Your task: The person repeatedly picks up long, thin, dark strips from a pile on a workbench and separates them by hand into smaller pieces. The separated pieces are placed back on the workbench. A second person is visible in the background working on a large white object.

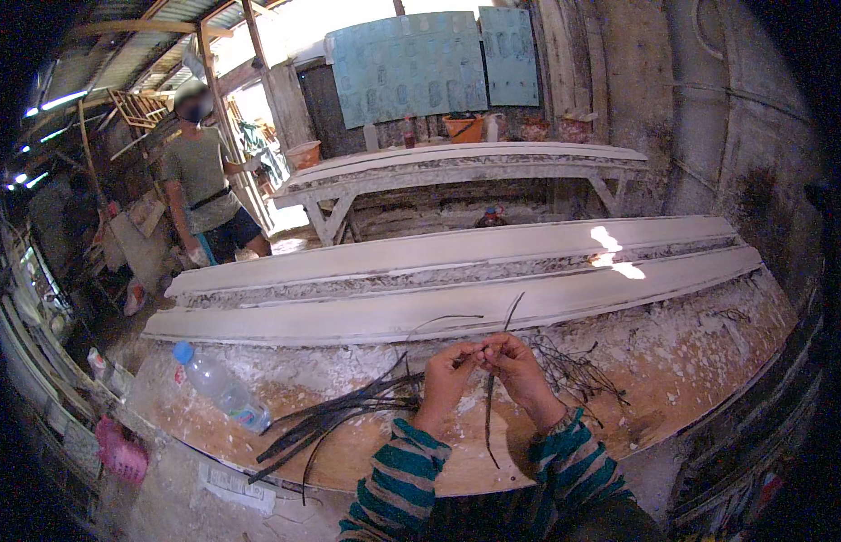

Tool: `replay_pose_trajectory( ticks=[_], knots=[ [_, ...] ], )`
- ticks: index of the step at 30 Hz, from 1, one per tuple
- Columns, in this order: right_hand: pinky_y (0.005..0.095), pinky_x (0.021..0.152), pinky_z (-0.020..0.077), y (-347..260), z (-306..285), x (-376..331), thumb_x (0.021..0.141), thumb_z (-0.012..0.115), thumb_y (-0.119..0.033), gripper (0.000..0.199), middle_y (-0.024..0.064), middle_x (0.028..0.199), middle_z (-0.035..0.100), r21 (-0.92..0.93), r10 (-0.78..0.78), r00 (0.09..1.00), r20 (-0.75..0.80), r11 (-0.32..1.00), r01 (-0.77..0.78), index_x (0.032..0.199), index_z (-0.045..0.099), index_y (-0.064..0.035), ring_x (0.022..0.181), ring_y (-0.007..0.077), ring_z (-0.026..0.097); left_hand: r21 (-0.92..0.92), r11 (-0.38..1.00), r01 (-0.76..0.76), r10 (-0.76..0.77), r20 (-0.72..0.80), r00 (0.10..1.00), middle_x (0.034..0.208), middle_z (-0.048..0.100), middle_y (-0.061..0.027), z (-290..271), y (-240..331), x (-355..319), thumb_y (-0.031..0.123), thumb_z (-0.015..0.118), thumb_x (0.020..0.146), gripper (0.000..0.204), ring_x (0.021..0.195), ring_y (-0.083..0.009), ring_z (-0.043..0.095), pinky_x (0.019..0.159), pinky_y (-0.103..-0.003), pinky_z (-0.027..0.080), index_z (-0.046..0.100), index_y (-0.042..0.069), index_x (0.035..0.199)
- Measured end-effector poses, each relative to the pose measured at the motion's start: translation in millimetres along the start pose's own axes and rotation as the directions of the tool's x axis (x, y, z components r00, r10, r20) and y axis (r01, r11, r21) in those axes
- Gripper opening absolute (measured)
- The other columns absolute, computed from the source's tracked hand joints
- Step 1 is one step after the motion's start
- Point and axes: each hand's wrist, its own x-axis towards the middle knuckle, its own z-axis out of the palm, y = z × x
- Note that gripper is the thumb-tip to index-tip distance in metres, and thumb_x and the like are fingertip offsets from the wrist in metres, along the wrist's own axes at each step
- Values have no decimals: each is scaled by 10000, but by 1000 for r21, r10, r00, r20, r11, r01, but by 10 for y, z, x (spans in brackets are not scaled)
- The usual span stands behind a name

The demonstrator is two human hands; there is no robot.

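My left hand (446, 379) and my right hand (521, 375) meet over the near side of the table, fingertips pinched together. A thin dark strip (491, 425) runs through the pinch; one end hangs below and the other sticks up past the right fingers. Exactly how the fingertips grip it is too small to make out. Beside my left wrist lies a bundle of long black strips (339, 408), some reaching over the table's front edge. To the right of my right hand is a loose tangle of thin dark strands (578, 372).
Two long white moulded pieces (420, 303) span the table (673, 406), which is strewn with white flakes. A clear plastic bottle with a blue cap (220, 387) lies at left. Behind stand a white bench (465, 169) with an orange container (464, 128) and a person (202, 172).
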Motion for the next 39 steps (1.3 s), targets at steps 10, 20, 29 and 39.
replay_pose_trajectory(
  ticks=[10,20,29,39],
  knots=[
    [276,752,479,-10,-11,-2,825,557,-56,111,37,907,604,9,74,997,24,997,-74,935,549,-62,818,132,579,-309,927,215,-156,205,966,772,599,13,-96,-55,61,127,615,804,114,690,-57,521,614,-193,403,595,45,881],
    [266,745,476,-13,50,-8,815,585,-78,165,65,916,608,-33,77,996,53,997,-75,972,552,-41,822,135,582,-285,932,223,-169,203,965,699,532,40,-126,-24,75,168,556,853,114,640,-41,466,564,-181,362,545,65,804],
    [260,703,476,-31,126,-23,794,546,20,251,-13,709,490,-67,105,994,-36,992,-107,1032,517,-57,648,98,502,-180,981,73,-71,15,997,702,533,5,-172,-154,122,96,537,852,67,651,-82,516,593,-212,430,515,34,840],
    [282,680,491,123,70,24,793,578,-16,189,-4,716,501,-65,42,998,43,997,-39,905,449,-97,632,95,509,-255,964,78,-94,-51,994,714,559,-18,-201,-157,147,105,534,856,64,630,-92,527,600,-213,430,517,43,848]
  ],
)
